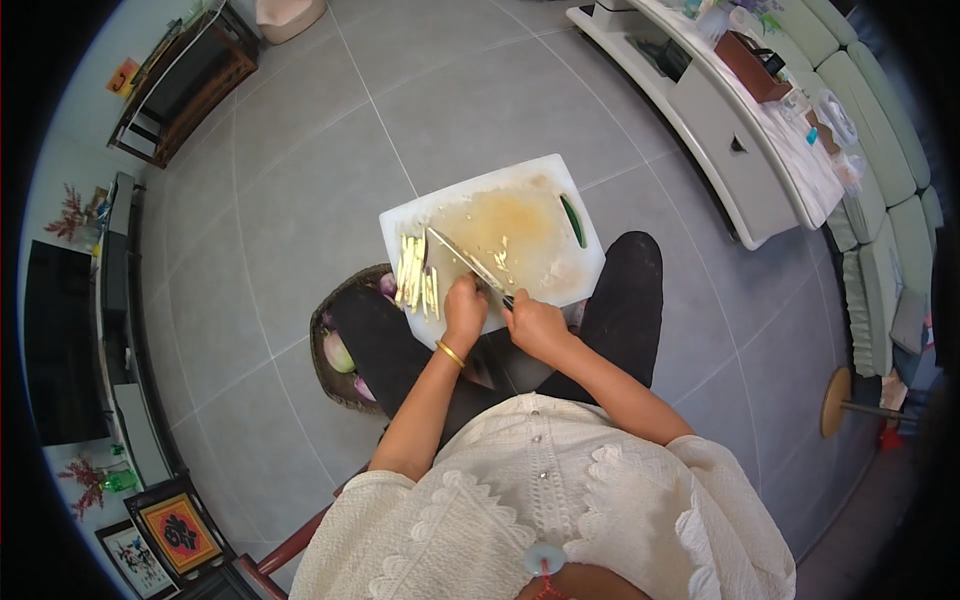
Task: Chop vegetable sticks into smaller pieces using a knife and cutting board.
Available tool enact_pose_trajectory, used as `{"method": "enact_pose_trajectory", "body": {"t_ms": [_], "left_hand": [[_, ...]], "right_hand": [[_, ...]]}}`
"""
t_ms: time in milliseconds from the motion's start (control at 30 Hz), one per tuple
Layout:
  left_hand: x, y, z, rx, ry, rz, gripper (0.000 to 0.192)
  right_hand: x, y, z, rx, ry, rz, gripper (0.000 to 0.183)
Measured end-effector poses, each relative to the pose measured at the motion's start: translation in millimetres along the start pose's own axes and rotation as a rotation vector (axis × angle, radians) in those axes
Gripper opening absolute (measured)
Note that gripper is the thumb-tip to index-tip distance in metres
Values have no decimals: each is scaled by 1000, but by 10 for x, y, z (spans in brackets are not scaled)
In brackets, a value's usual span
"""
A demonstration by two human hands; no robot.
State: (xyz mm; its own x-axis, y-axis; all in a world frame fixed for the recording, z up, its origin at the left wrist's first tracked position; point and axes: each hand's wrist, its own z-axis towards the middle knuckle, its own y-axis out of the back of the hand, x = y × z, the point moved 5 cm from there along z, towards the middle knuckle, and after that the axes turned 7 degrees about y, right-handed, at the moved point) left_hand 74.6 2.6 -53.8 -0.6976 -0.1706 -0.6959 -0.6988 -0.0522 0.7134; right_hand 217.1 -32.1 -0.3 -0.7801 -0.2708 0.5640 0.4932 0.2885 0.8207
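Note:
My right hand (536, 326) grips the black handle of a kitchen knife (466, 259), whose blade slants up and left over a white plastic cutting board (450, 210). Close beside the blade, my left hand (465, 306) rests on the board with its fingers curled; what lies under the fingertips is mostly hidden. Pale vegetable strips (410, 274), a few with dark purple skin, lie side by side at the board's left. Small pale scraps (502, 259) are scattered right of the blade. The board has a yellowish stain and a green-edged handle slot.
A woven basket (319, 360) with round purple and pale-green vegetables (339, 352) stands by my left leg (375, 337). Grey floor tiles (300, 202) surround me. A white table (735, 142) and pale green sofa (862, 90) are at right, a television (66, 345) at left.

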Motion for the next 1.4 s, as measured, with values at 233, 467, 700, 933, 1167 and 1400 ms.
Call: {"method": "enact_pose_trajectory", "body": {"t_ms": [233,467,700,933,1167,1400], "left_hand": [[-73,70,-45,-113,-34,-72,24],[-15,53,-11,-26,-11,6,28],[-75,20,-36,-45,-16,-68,28],[-55,99,-59,-110,-39,-16,25],[-102,40,-51,-74,-55,-31,27],[-47,72,-65,-128,-68,-42,25]], "right_hand": [[-40,161,-66,-28,-19,14,28],[27,101,-117,34,-15,-13,29],[2,-2,262,-78,-6,66,29],[9,97,-143,44,-45,18,29],[5,-32,248,-35,-46,65,31],[38,86,-64,18,-35,31,31]]}}
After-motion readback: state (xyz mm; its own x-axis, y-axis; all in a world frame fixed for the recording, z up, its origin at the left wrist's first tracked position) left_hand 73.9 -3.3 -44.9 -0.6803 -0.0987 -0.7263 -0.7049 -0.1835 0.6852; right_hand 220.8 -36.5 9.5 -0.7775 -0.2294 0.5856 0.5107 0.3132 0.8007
